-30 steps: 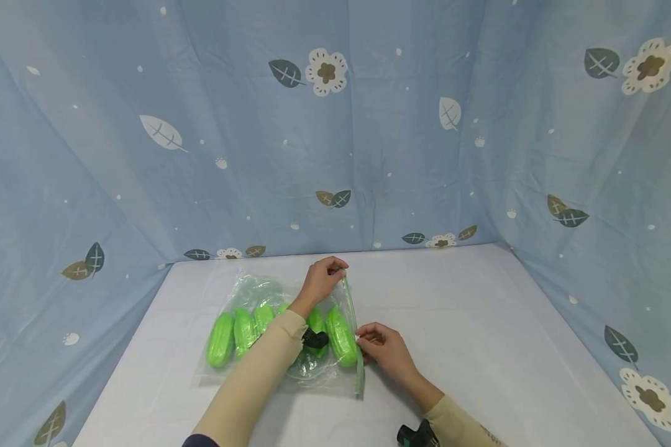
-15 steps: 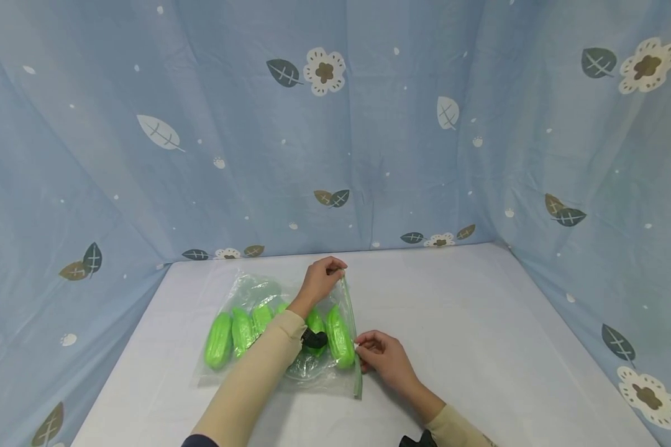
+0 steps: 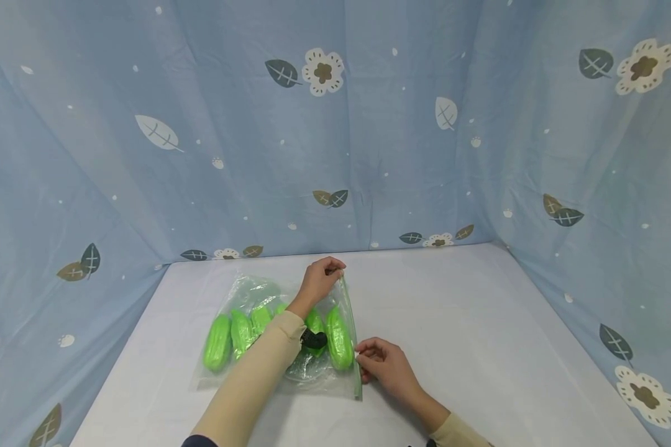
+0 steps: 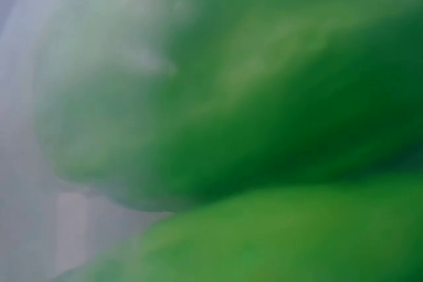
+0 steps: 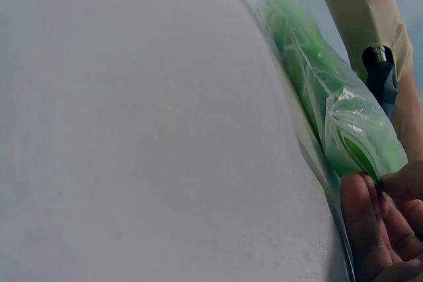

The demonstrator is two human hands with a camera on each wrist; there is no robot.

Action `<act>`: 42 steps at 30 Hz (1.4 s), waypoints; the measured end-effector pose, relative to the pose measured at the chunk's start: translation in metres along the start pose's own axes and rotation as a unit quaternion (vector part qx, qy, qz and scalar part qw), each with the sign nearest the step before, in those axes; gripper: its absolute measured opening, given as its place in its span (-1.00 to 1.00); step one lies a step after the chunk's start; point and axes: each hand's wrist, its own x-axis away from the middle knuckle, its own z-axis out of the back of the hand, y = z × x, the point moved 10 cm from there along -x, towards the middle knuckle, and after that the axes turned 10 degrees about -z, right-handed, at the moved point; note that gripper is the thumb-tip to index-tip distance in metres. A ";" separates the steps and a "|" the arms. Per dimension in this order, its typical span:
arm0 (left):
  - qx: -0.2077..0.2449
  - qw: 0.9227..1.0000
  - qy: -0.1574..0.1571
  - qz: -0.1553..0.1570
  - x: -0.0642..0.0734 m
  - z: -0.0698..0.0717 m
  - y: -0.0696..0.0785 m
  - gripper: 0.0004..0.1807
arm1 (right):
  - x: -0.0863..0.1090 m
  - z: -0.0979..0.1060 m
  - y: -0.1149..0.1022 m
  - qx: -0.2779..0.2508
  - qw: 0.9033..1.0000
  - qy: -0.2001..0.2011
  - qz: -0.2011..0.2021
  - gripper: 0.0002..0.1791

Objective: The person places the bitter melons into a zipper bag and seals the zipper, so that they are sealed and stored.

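A clear zip bag (image 3: 330, 383) lies flat on the table with several bright green, elongated, gourd-like pieces (image 3: 340, 340) side by side inside. Its green-tinted zip edge (image 3: 348, 304) runs down the right side. My left hand (image 3: 317, 282) pinches the far corner of that edge, and my left forearm hides part of the bag. On the near half of the same edge, the thumb and fingers of my right hand (image 3: 388, 369) pinch the zip. Up close in the right wrist view, the fingertips (image 5: 360, 193) meet right at the bag's edge. Blurred green pieces (image 4: 251, 97) fill the left wrist view.
A white cloth covers the table (image 3: 458, 323), with bare surface to the right of the bag. A blue curtain (image 3: 246, 155) printed with leaves and flowers hangs behind and along both sides.
My right hand has slid a short way down along the zip edge, toward the near side. The left hand keeps its hold on the far corner, and the bag stays in place.
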 end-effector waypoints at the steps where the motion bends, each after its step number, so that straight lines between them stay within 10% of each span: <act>1: 0.000 1.000 0.001 0.001 0.000 0.000 0.000 -0.81 | 0.001 0.000 -0.001 -0.002 1.000 -0.001 0.000 -0.76; 42: 0.022 0.999 0.036 -0.001 0.001 0.013 -0.004 -0.78 | 0.035 -0.006 0.017 -0.010 0.999 -0.041 -0.032 -0.78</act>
